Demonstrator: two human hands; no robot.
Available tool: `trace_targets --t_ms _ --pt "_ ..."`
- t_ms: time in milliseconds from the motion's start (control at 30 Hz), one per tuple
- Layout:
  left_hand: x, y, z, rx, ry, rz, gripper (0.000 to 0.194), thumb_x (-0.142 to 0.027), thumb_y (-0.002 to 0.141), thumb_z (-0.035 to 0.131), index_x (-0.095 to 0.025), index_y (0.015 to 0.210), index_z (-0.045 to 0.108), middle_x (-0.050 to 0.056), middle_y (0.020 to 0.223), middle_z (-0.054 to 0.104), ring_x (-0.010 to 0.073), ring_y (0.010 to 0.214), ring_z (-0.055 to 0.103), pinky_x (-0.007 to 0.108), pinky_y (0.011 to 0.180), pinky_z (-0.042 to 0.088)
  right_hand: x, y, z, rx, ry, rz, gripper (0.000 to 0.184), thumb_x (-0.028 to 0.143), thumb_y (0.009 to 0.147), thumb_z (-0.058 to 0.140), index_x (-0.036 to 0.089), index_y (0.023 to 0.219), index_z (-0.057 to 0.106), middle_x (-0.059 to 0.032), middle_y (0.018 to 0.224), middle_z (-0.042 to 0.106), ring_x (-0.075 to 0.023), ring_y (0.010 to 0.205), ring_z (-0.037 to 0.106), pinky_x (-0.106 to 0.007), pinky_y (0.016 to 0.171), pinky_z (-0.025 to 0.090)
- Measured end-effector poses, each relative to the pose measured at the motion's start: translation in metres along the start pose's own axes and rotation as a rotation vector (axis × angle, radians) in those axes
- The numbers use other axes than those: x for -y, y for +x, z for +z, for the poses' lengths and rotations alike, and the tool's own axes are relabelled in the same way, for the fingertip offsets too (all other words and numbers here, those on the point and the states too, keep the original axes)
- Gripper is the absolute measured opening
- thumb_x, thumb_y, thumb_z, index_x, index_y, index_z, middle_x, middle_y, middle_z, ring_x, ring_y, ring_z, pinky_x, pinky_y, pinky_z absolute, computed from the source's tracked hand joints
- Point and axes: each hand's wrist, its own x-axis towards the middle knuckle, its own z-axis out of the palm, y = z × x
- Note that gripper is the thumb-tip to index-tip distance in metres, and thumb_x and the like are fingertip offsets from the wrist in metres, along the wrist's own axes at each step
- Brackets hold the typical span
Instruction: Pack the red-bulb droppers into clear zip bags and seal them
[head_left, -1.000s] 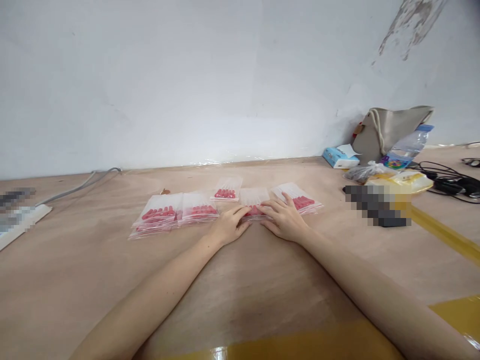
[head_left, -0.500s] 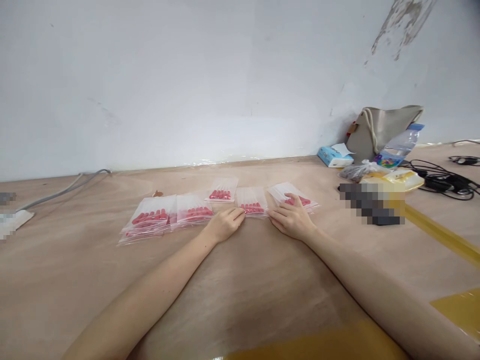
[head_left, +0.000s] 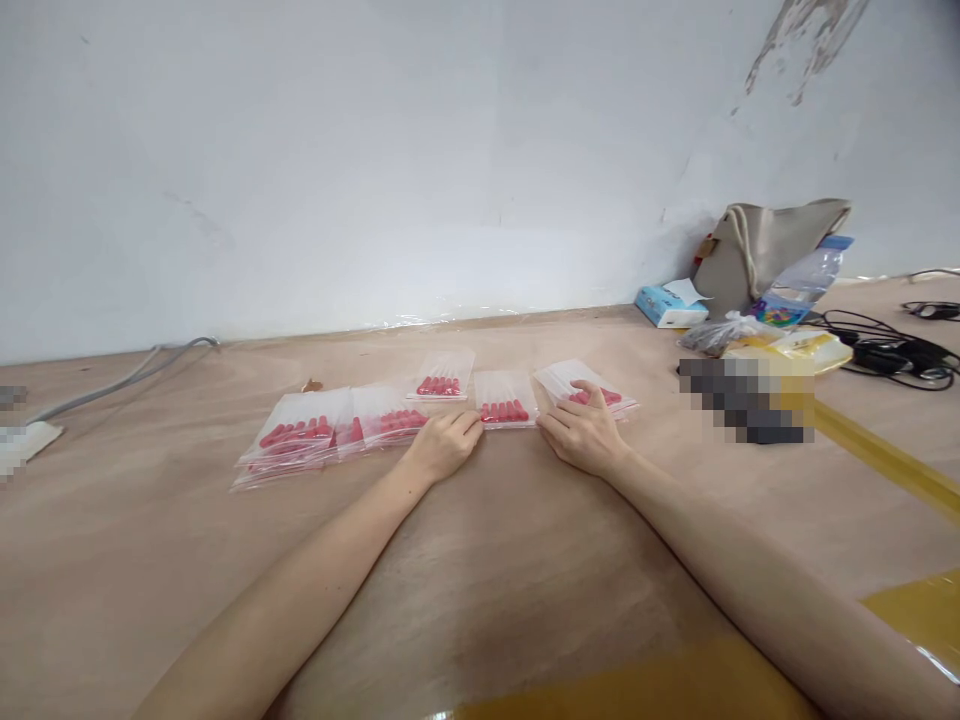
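Observation:
Several clear zip bags of small red parts lie in a row on the wooden table (head_left: 480, 600). My left hand (head_left: 444, 444) rests with its fingers curled loosely beside the left edge of the middle bag (head_left: 507, 406). My right hand (head_left: 585, 436) lies flat with fingers apart, its fingertips on the stack of bags at the right (head_left: 586, 384). Further left sit a stack of bags (head_left: 300, 440) and another bag (head_left: 390, 420); one bag (head_left: 442, 376) lies behind the row.
A grey cable (head_left: 127, 378) runs along the wall at the left. At the right stand a tissue pack (head_left: 664, 306), a beige bag (head_left: 765, 252), a plastic bottle (head_left: 799, 284), yellow packets (head_left: 795, 346) and black cables (head_left: 892, 350). Yellow tape (head_left: 885, 456) marks the table.
Both hands have drawn apart and back off the middle bag, which now lies uncovered between them. The right fingertips stay on the right stack.

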Motion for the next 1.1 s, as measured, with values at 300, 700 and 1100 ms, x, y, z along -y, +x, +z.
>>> trace_targets --t_ms 300,700,1100 --pt "-0.003 0.001 0.002 -0.006 -0.011 -0.024 0.025 -0.013 0.089 0.038 -0.013 0.073 0.059 0.006 0.07 0.062 0.016 0.065 0.06 0.027 0.059 0.05 0.009 0.008 0.002 -0.04 0.015 -0.03 0.016 0.02 0.083 0.047 0.021 0.077 0.062 0.001 0.069 0.061 -0.0122 0.073 0.048 -0.039 0.092 0.024" --pt "-0.004 -0.001 0.002 -0.011 -0.05 -0.078 0.029 -0.013 0.09 0.035 -0.014 0.075 0.059 0.007 0.072 0.062 0.016 0.068 0.06 0.028 0.063 0.049 0.034 0.032 0.026 -0.116 0.02 -0.148 0.023 0.008 0.084 0.043 0.017 0.067 0.056 0.0032 0.061 0.055 -0.0088 0.063 0.044 -0.037 0.093 0.025" --pt "-0.002 -0.008 -0.003 -0.001 -0.083 -0.129 0.027 -0.014 0.089 0.038 -0.014 0.072 0.059 0.006 0.072 0.063 0.0157 0.066 0.06 0.026 0.06 0.048 -0.015 -0.017 0.002 0.013 -0.015 0.003 0.023 0.012 0.085 0.041 0.019 0.074 0.06 0.0004 0.062 0.057 -0.0105 0.063 0.049 -0.034 0.086 0.028"
